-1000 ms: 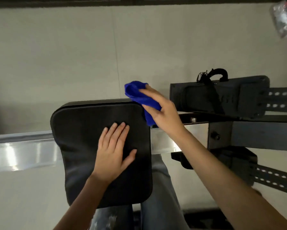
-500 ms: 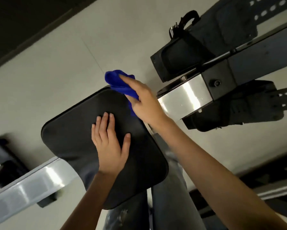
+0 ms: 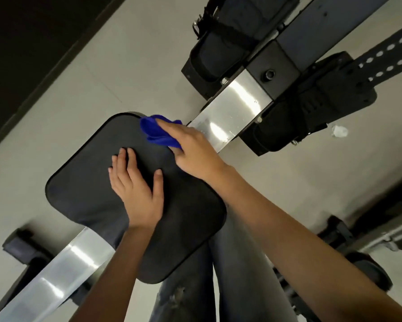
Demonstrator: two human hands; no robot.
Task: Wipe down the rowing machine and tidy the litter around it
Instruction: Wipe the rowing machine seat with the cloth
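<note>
Blue cloth [image 3: 159, 134] is being gripped by the right hand [image 3: 195, 156] at the seat's [image 3: 83, 182] one o'clock. Left hand [image 3: 137, 194] is being pressed flat.

Pale grey smooth floor [image 3: 125, 66], one thin seam running across it. Black band [image 3: 32, 38] along the upper left (wall or mat, cannot tell). Grey metal bar with black fittings [image 3: 395, 230] at lower right edge. Grey-blue denim trouser legs [image 3: 237, 263] bottom centre, one frayed patch.
</note>
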